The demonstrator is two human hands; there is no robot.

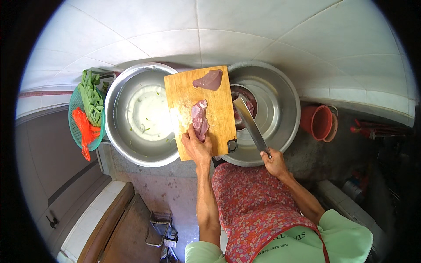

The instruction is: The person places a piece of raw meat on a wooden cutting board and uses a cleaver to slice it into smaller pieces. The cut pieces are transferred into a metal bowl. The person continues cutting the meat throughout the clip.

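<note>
A wooden cutting board (pixel 177 95) bridges the rims of two large metal basins. My left hand (pixel 198 147) grips the near end of a strip of raw meat (pixel 199 115) lying on the board. A smooth, dark piece of raw meat, possibly liver (pixel 210 80), lies near the board's far right corner. In my right hand (pixel 275 164) is the handle of a cleaver (pixel 251 125), held right of the board. Its blade slants up and left over a smaller bowl (pixel 251 92) containing raw meat, partly hidden by the board and blade.
The left basin (pixel 113 131) holds water with green scraps; the right basin (pixel 289 108) contains the bowl. Leafy greens (pixel 91 98) and a red plastic bag (pixel 86 128) fill a green basket (pixel 73 111) at left. Red buckets (pixel 315 123) stand right. A tiled wall (pixel 236 42) rises behind.
</note>
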